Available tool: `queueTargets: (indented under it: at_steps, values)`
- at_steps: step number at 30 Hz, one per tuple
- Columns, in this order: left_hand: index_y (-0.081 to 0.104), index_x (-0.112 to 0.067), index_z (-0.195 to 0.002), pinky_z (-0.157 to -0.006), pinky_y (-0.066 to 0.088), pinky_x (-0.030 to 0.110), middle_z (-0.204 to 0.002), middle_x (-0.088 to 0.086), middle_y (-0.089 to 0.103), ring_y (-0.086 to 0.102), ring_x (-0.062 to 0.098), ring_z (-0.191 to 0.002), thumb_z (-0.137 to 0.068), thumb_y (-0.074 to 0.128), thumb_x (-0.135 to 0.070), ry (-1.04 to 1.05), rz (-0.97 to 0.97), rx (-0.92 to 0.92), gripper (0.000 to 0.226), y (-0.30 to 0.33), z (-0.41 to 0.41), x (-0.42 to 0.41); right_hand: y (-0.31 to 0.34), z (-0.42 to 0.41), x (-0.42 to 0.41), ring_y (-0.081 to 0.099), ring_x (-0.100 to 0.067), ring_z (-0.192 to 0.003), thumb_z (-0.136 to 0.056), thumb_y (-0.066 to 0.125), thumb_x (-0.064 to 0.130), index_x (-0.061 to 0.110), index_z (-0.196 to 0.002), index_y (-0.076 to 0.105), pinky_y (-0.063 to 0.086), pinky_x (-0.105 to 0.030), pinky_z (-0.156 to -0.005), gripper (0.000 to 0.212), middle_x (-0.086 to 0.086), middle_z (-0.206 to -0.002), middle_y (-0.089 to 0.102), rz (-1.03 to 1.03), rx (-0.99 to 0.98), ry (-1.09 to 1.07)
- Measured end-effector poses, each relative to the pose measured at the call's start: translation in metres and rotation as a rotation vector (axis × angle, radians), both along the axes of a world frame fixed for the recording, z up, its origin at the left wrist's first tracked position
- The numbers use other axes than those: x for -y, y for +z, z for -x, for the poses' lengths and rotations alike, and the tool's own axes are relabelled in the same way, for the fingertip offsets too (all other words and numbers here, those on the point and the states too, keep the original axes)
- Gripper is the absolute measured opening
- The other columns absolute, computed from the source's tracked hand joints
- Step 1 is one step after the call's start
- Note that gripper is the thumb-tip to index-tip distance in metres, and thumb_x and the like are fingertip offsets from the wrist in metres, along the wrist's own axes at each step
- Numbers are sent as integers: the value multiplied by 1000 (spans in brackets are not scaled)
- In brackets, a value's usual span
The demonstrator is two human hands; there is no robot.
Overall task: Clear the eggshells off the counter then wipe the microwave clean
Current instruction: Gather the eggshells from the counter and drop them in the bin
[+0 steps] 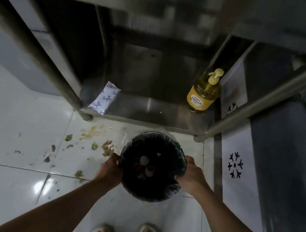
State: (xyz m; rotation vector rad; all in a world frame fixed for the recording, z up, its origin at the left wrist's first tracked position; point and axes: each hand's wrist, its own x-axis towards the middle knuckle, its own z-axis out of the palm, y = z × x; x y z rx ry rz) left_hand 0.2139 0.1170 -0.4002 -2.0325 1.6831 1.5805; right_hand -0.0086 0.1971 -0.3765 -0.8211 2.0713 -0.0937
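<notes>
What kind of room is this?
Probably a working kitchen: a steel table's low shelf holds a pump bottle of yellow liquid, food scraps litter the tiled floor, and both hands grip a lined trash bin.

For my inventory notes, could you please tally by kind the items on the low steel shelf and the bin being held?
Pump bottles: 1, yellow bottle
Sachets: 1, white sachet
Bins: 1, black bin, gripped by left hand and right hand
Total: 3

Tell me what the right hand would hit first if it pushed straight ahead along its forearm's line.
Likely the bin's rim, which the right hand already holds. Past that, the line seems to run toward the left hand and the soiled floor; depth is unclear.
</notes>
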Motion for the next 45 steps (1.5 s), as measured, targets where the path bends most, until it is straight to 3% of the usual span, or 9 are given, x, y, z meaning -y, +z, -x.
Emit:
queueTargets:
  at_steps: [6, 10, 12, 18, 23, 28, 34, 41, 45]
  values:
    - [46, -17, -108, -64, 49, 36, -95, 21, 64, 63, 39, -89, -92, 42, -21, -25, 26, 54, 17, -99, 20, 20, -103, 16, 19, 60, -29, -103, -79, 65, 12, 17, -133, 29, 48, -26, -75, 66, -11, -116, 62, -7, 24, -23]
    - [45, -17, -108, -73, 56, 43, -95, 20, 63, 63, 38, -87, -92, 42, -19, -49, 54, 93, 17, -149, 22, 32, -155, 18, 32, 61, -25, -93, -76, 67, 12, 17, -133, 28, 46, -23, -65, 69, -9, -110, 62, -9, 23, -4]
    - [46, -17, -109, -73, 56, 45, -95, 20, 63, 63, 38, -86, -92, 42, -18, -43, 59, 97, 18, -168, 22, 36, -174, 18, 36, 60, -26, -99, -75, 68, 12, 17, -133, 29, 47, -24, -69, 70, -10, -114, 61, 5, 22, -7]
    - [45, -16, -112, -67, 54, 42, -92, 19, 63, 64, 37, -81, -93, 39, -16, -49, 94, 116, 21, -201, 20, 48, -199, 13, 50, 55, -30, -110, -76, 70, 18, 16, -136, 28, 51, -40, -91, 73, -14, -123, 54, 75, -12, -45]
    - [42, -16, -122, -72, 52, 40, -104, 19, 63, 62, 35, -90, -92, 42, -15, -96, 57, 138, 30, -197, 21, 48, -195, 8, 52, 52, -31, -115, -77, 70, 15, 15, -139, 22, 49, -37, -93, 79, -16, -129, 48, 26, -9, -38]
    - [26, -15, -142, -80, 42, 32, -129, 18, 55, 54, 34, -112, -87, 54, -18, -110, 34, 191, 62, -159, 18, 46, -161, 3, 50, 37, -30, -130, -78, 71, 17, 16, -142, 16, 41, -35, -99, 85, -15, -142, 29, 9, -41, 12]
    - [25, -16, -142, -88, 41, 34, -139, 15, 47, 48, 33, -120, -87, 56, -23, -150, 74, 151, 64, -60, 12, 45, -71, -10, 45, 32, -28, -134, -78, 70, 18, 19, -146, 11, 36, -36, -104, 90, -11, -146, 28, 71, -5, 13]
    - [29, -18, -140, -80, 45, 30, -127, 13, 56, 57, 25, -105, -88, 59, -23, -192, 179, 54, 61, 93, 8, 47, 77, -21, 47, 31, -25, -136, -82, 67, 19, 17, -147, 12, 32, -33, -108, 85, -7, -150, 28, 172, -11, 31]
    - [29, -17, -141, -87, 52, 43, -131, 15, 52, 59, 33, -107, -87, 60, -23, -198, 203, 11, 63, 176, 7, 48, 162, -27, 47, 26, -22, -140, -83, 65, 17, 16, -149, 12, 28, -31, -111, 85, -5, -154, 22, 242, -16, 35]
